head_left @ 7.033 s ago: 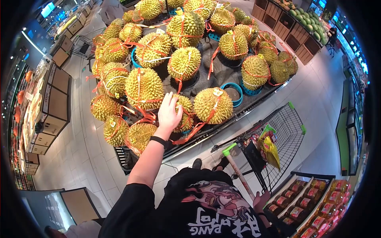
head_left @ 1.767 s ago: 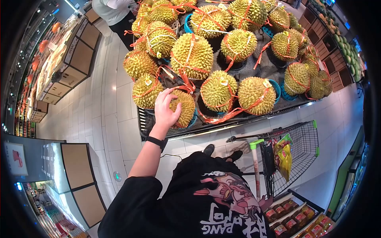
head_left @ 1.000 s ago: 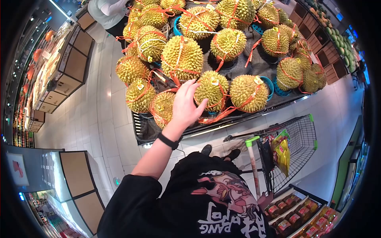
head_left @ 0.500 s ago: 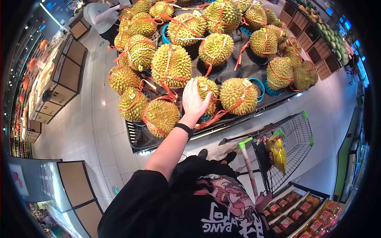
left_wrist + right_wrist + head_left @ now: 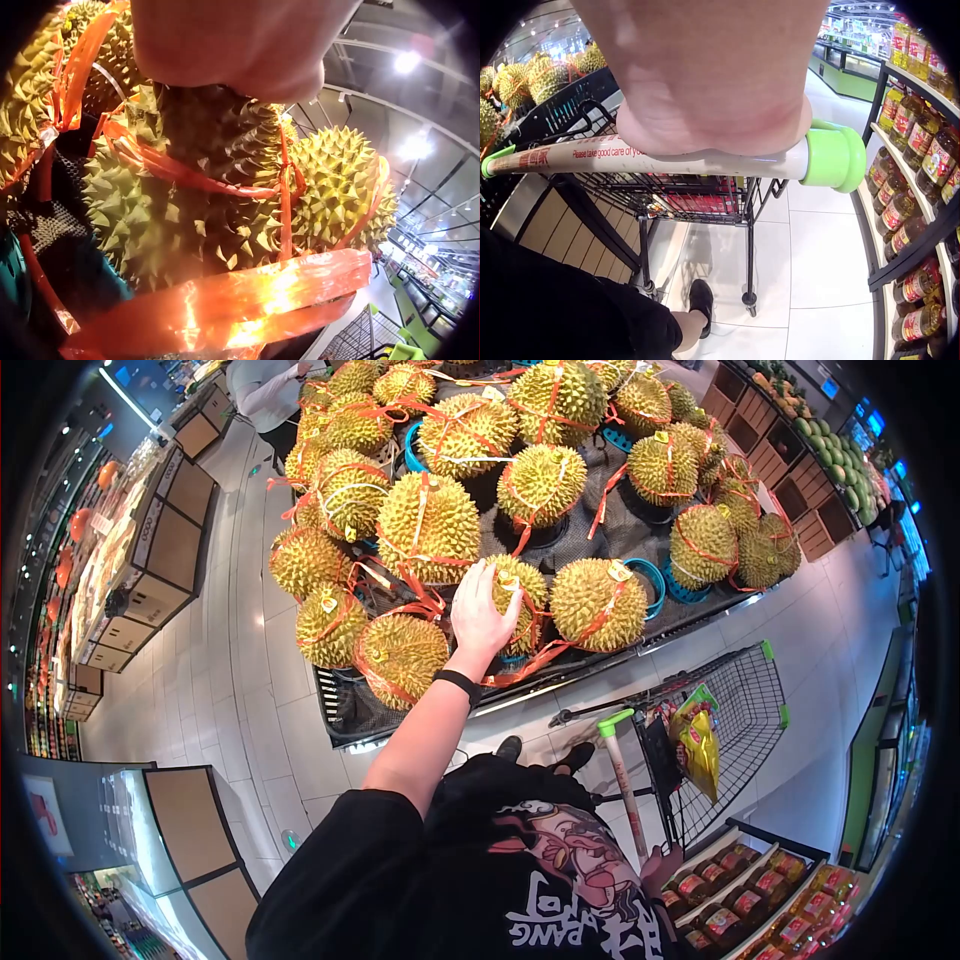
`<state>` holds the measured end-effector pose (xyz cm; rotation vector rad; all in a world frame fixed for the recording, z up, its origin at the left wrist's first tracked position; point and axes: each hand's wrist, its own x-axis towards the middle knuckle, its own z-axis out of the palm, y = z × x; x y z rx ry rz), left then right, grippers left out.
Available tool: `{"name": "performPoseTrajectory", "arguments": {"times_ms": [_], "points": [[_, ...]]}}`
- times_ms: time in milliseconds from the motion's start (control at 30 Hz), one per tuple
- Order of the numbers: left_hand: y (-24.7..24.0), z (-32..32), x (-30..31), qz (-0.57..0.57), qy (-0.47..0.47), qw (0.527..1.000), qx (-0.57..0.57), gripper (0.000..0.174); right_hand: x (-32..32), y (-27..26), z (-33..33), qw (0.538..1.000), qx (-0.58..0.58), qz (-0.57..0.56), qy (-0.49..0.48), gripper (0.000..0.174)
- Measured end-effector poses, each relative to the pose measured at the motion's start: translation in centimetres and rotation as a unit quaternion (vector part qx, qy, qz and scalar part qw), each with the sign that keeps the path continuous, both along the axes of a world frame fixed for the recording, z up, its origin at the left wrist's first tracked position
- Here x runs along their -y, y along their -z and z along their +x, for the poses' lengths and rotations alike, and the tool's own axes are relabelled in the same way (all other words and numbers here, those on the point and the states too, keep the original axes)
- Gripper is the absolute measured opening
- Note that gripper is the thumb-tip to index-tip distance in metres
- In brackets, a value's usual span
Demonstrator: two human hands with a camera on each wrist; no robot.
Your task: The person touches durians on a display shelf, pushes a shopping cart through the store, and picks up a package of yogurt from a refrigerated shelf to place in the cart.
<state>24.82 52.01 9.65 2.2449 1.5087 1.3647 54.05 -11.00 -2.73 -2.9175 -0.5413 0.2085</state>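
Observation:
My left hand [image 5: 483, 610] rests against the left side of a small spiky durian [image 5: 520, 592] at the table's front edge, its fingers extended and the thumb apart. In the left wrist view the heel of the hand [image 5: 240, 45] covers the top of that durian [image 5: 195, 217], which is tied with orange ribbon. A larger durian [image 5: 599, 604] sits to its right, another [image 5: 402, 656] to its left. My right hand [image 5: 660, 867] is at the cart handle [image 5: 625, 780]; in the right wrist view its heel [image 5: 712, 112] lies on the bar [image 5: 780, 164], with the fingers hidden.
More durians [image 5: 428, 528] crowd the black-edged display [image 5: 350, 742]. The wire cart [image 5: 735, 705], holding a yellow packet [image 5: 700, 750], stands at the right. Bottles [image 5: 745, 900] fill a rack beside my right hand. Another person [image 5: 268, 398] stands at the back left.
My left hand has gone from the front-left durian, where it was 1.8 s ago, rightward to the neighbouring small one. Over the last half second it has barely moved.

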Motion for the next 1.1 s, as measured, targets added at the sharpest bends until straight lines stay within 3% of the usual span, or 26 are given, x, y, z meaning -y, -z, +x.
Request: {"name": "performPoseTrajectory", "arguments": {"times_ms": [333,1100], "points": [[0.5,0.6,-0.8,-0.034,0.002,0.999,-0.006,0.051,-0.7,-0.8,-0.4,1.0,0.001,0.003,0.003,0.06],[0.2,0.6,-0.9,0.016,0.004,1.0,0.0,0.044,-0.2,0.2,-0.1,1.0,0.009,0.018,0.003,0.06]]}}
